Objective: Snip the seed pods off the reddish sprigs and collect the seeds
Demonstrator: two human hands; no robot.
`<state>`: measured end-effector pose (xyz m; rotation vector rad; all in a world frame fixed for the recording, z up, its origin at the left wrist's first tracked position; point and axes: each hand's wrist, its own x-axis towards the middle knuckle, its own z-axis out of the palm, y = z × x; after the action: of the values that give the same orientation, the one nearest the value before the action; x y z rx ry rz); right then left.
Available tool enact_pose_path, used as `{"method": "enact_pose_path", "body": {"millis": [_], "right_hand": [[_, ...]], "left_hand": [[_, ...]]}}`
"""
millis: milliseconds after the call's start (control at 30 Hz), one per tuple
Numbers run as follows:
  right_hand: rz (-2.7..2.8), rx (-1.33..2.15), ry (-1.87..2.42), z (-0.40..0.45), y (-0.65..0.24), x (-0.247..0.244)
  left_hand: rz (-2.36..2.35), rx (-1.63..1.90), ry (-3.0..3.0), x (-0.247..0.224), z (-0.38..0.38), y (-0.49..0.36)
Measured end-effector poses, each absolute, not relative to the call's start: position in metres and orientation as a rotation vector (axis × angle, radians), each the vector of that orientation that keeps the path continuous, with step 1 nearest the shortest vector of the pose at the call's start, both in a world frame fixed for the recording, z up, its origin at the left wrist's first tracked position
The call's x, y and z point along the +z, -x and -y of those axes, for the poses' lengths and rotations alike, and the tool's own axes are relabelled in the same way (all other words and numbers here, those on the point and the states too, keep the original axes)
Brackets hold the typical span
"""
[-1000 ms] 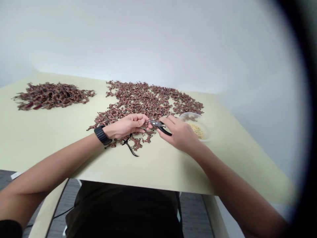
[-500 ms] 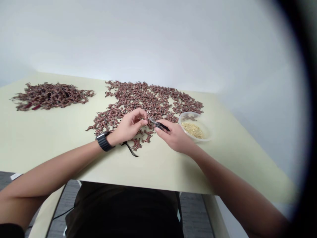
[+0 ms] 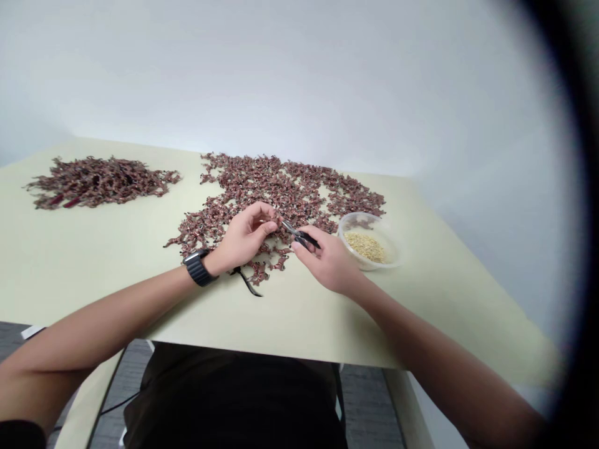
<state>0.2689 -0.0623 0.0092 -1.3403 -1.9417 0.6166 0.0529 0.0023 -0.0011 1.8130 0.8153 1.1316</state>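
My left hand [image 3: 248,236], with a dark watch [image 3: 199,267] on its wrist, pinches a small brown piece [image 3: 276,218] between thumb and fingertips. It looks like one of the small shiny brown figures spread beneath, perhaps horse-shaped, but the fingers hide most of it. My right hand [image 3: 330,257] is closed around small pliers with black handles [image 3: 309,239]. Their metal jaws [image 3: 289,226] point left and meet the piece at my left fingertips. Whether the jaws grip anything is too small to tell.
A wide spread of brown figures [image 3: 262,181] lies beyond my hands. Another heap [image 3: 103,181] sits at the left. By my right hand stands a clear plastic bowl [image 3: 395,259] holding tiny gold-coloured bits [image 3: 365,247]. A black strap [image 3: 248,284] lies near my left wrist.
Both hands stay nearly in place, with the pliers still at the small brown piece. The whole view has shifted very slightly.
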Motion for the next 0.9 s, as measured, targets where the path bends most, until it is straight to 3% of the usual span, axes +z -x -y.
{"method": "enact_pose_path", "body": {"millis": [167,567,733,833,900], "right_hand": [[1.97,0.524,1.351,0.063,-0.267,0.006],[1.943,0.7,1.33,0.065,-0.265,0.013],[1.636,1.334,1.236,0.068,-0.261,0.019],[1.35,1.858,1.127,0.07,-0.264,0.027],[1.307,1.992,1.11,0.069,-0.266,0.03]], "left_hand": [[-0.718,1.068,-1.676,-0.003,0.002,-0.057],[-0.755,1.1,-1.768,-0.003,0.006,-0.058],[-0.888,1.258,-2.218,-0.003,0.003,-0.05],[-0.698,1.317,-2.611,-0.003,-0.007,-0.042],[-0.599,1.275,-2.727,-0.004,-0.012,-0.039]]}}
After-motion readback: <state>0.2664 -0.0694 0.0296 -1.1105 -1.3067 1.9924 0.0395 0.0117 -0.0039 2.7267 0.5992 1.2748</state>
